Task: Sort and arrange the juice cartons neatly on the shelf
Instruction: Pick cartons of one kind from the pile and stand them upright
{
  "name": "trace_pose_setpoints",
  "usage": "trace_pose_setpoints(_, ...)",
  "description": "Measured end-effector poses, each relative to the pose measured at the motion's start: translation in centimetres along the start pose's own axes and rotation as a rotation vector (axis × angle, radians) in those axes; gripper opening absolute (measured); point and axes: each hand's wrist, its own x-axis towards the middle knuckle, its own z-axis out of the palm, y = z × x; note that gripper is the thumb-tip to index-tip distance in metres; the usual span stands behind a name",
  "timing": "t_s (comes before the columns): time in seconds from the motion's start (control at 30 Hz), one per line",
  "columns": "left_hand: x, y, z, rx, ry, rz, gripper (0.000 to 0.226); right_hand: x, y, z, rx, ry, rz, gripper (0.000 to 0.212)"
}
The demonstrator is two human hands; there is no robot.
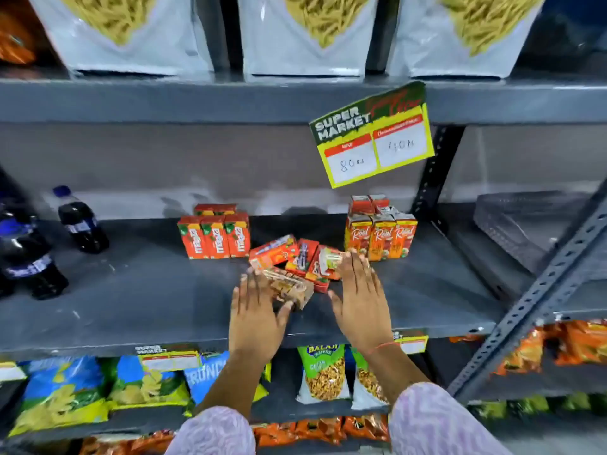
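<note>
Two hands reach over a grey shelf [131, 290] toward toppled juice cartons [295, 257]. The left hand [256, 316], fingers spread, seems to touch a blurred carton [289, 289]. The right hand [359, 300] hovers flat, fingers apart.

Readable print on the shelf goods and tags

The price sign [372, 134] hanging from the upper shelf reads "SUPER MARKET", with handwritten "80" in its left box; the right box is too faint to read. The left cartons [215, 236] say "maaza", the right cartons [381, 236] "Real". A green snack bag [323, 369] below says "BALAJI".
</note>
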Motion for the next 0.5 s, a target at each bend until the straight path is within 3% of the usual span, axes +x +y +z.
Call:
trace_pose_setpoints(0.1,1.8,-0.5,1.8,-0.076,-0.127,-0.221,0.091,2.3,1.5,1.5,0.13,-0.076,0.045,0.073)
trace_pose_setpoints(0.27,2.1,-0.8,3.2,-0.021,-0.061,-0.189,0.101,6.9,2.9,1.8,0.155,-0.301,0.027,0.07)
trace_pose_setpoints(0.4,2.1,-0.6,3.0,-0.017,-0.064,-0.2,0.116,8.0,3.1,2.0,0.096,-0.279,0.011,0.049)
trace_pose_setpoints(0.5,2.1,-0.7,2.9,-0.01,-0.059,-0.209,0.123,8.4,3.1,2.1,0.101,-0.282,0.015,0.045)
